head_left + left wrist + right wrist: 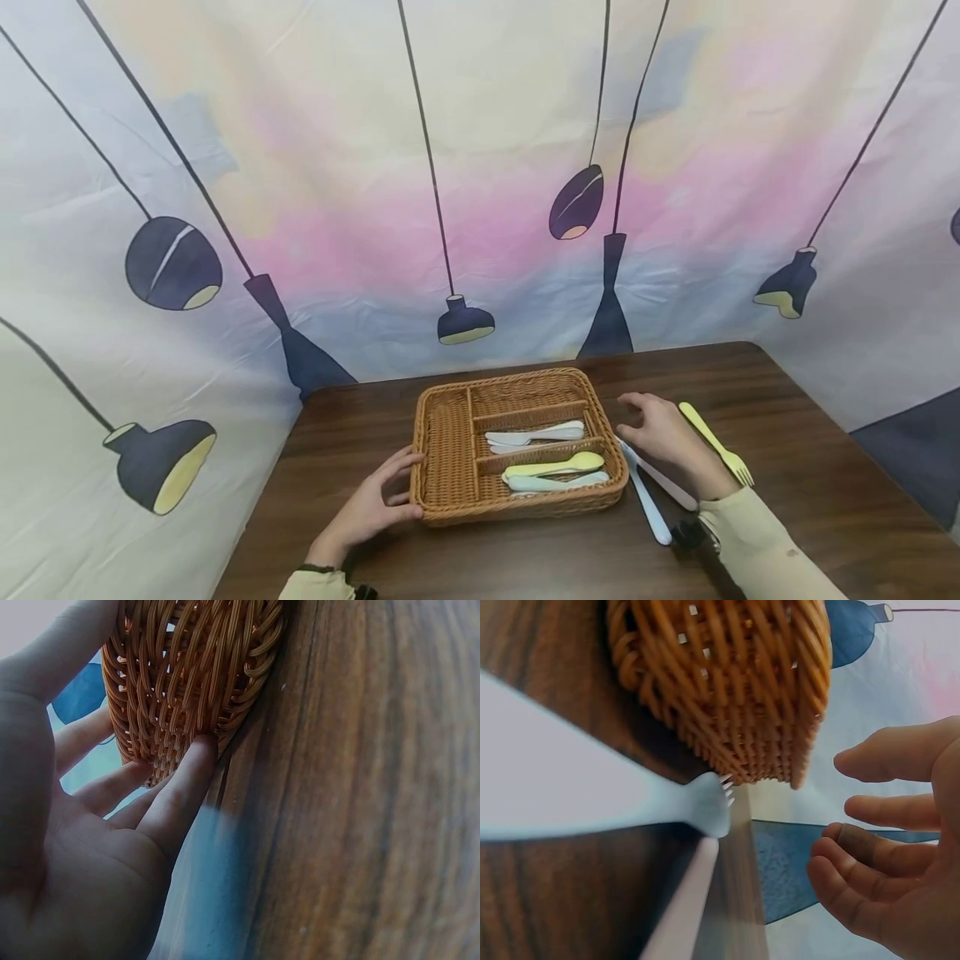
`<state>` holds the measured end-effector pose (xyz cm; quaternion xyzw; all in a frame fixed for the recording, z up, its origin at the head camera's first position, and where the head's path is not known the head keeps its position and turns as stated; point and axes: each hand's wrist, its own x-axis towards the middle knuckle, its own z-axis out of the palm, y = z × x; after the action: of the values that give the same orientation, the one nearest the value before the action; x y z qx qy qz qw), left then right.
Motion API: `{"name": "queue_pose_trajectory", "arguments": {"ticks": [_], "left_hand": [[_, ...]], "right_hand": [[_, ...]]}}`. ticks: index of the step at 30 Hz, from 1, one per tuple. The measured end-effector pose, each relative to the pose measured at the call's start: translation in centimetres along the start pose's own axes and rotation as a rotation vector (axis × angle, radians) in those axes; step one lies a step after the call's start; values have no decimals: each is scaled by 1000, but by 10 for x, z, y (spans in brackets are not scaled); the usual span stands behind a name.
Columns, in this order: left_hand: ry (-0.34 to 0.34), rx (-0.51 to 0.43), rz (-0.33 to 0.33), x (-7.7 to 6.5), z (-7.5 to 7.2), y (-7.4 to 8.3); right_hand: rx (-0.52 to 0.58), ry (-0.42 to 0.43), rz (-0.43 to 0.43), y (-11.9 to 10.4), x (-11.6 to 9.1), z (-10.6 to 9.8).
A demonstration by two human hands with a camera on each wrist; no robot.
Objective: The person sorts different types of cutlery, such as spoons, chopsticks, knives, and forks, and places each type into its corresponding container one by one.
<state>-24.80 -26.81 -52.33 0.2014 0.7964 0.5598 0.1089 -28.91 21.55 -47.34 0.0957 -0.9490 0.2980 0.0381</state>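
Observation:
A brown wicker cutlery basket (517, 507) with several compartments sits on the table. My left hand (372, 500) touches its left end, and the left wrist view shows the extended fingers (180, 795) against the woven wall (187, 682). White knives (536, 434) lie in the middle right compartment. The front one holds a yellow spoon (555, 467) and a pale green utensil (558, 482). To the right of the basket, my right hand (667, 429) hovers with loosely bent fingers, holding nothing. Near it lie a light blue fork (630, 799), a pale pinkish utensil (682, 907) and a yellow fork (716, 442).
The dark wooden table (555, 554) extends around the basket on all sides. Behind it hangs a cloth backdrop (360, 208) printed with lamps. The table's right edge slopes away beyond the yellow fork.

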Motion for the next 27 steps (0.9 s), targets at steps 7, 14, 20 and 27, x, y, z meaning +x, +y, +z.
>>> {"name": "queue_pose_trajectory", "arguments": {"ticks": [7, 14, 20, 27], "left_hand": [[-18, 9, 34, 4, -1, 2], [-17, 10, 30, 0, -1, 1], [-2, 8, 1, 0, 0, 2], [-27, 11, 40, 1, -1, 0]], "right_hand": [[-35, -20, 11, 8, -7, 3], [-72, -39, 22, 12, -11, 6], [-85, -89, 51, 16, -14, 7], [-85, -116, 75, 19, -16, 7]]}}
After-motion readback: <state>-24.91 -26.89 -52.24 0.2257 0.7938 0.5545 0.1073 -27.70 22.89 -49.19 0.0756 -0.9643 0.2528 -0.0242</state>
